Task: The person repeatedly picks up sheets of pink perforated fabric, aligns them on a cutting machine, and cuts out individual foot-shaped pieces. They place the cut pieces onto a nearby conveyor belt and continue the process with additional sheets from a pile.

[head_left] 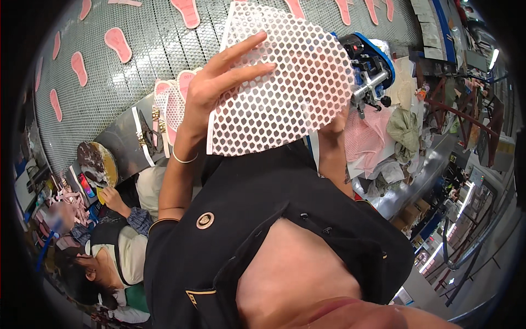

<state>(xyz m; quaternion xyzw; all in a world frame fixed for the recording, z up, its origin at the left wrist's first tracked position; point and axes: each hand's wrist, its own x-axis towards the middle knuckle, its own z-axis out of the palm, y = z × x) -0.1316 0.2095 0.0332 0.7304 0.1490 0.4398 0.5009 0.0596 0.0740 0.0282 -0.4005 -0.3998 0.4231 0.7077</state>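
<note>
A white perforated mesh piece [285,82] is held up before me, rounded on the right with a straight edge on the left. At that straight edge, my left hand [211,88] grips it, with two fingers stretched across the front. The sheet covers the rest of those fingers. My right hand [334,125] supports the lower right edge from behind, its fingers mostly hidden. Just beyond my left wrist lie pink and white shoe-shaped pieces [164,89] and a white mesh scrap [176,112].
Pink insoles [118,45] lie spaced over a metal mesh conveyor [98,104]. A blue and black machine [370,68] stands right of the sheet, near pink mesh cloth [368,131]. At lower left a co-worker [118,252] sits by a round, stained pad [97,163].
</note>
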